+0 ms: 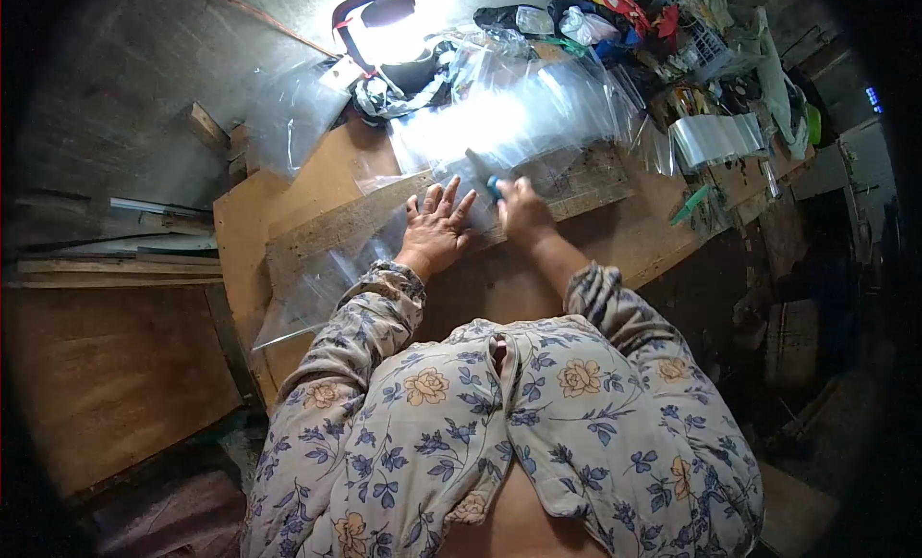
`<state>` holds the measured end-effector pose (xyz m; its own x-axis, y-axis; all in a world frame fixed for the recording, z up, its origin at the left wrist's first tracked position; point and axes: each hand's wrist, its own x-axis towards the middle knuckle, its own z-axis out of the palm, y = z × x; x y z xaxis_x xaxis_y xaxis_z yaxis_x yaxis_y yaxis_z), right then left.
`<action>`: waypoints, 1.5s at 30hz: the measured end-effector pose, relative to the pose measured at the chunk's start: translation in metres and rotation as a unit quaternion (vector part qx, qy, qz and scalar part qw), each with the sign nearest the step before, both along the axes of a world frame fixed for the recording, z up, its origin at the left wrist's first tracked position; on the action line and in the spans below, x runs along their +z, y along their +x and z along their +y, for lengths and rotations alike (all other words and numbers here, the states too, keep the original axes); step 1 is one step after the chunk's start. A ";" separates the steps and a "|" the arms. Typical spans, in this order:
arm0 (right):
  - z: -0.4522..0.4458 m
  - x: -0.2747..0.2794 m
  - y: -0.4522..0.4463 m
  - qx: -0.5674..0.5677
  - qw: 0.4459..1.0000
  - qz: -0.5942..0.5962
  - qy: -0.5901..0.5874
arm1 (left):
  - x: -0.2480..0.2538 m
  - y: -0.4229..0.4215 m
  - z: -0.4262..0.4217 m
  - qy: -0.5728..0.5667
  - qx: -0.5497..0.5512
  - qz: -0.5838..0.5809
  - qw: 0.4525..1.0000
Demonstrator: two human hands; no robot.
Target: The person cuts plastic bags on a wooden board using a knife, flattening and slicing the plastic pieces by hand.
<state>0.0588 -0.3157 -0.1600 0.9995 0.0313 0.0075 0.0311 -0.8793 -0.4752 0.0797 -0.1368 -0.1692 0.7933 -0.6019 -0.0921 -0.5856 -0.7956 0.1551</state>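
My left hand (437,233) lies flat with fingers spread, pressing on clear plastic film (322,284) over a worn wooden board (576,188). Close on its right, my right hand (526,212) is closed around a blue-handled tool (495,186). A narrow end of the tool points up and left, just past my left fingertips. Blur and glare hide what kind of tool it is, and I cannot tell whether its tip touches the film. Beyond the board, a wide stack of clear plastic sheets (557,107) reflects the lamp strongly.
A bright lamp (384,30) stands at the back of the brown table (288,198). Bags and bundles (586,25) pile up at the back right. A strip of translucent sleeves (715,138) and a green tool (690,205) lie right. Wooden planks (115,267) are stacked left.
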 end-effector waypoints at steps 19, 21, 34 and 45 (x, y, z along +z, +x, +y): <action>-0.032 -0.002 0.078 -0.056 0.998 0.004 -0.003 | 0.013 -0.033 0.038 0.011 0.262 -0.042 0.964; -0.085 -0.002 0.111 -0.083 0.994 -0.057 -0.040 | 0.008 -0.037 0.047 0.000 0.271 -0.018 0.962; 0.087 0.010 0.033 0.162 0.984 0.060 -0.043 | 0.014 -0.072 0.072 -0.362 0.261 -0.141 0.884; 0.066 0.107 0.027 0.360 0.903 -0.074 0.222 | 0.040 -0.118 0.157 -0.869 0.256 0.365 0.215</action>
<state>0.0856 -0.2492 -0.0529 0.7084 0.6338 0.3105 0.6103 -0.3292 -0.7205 -0.0385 0.0197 -0.1288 0.9526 -0.0812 -0.2933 0.1943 0.9040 0.3809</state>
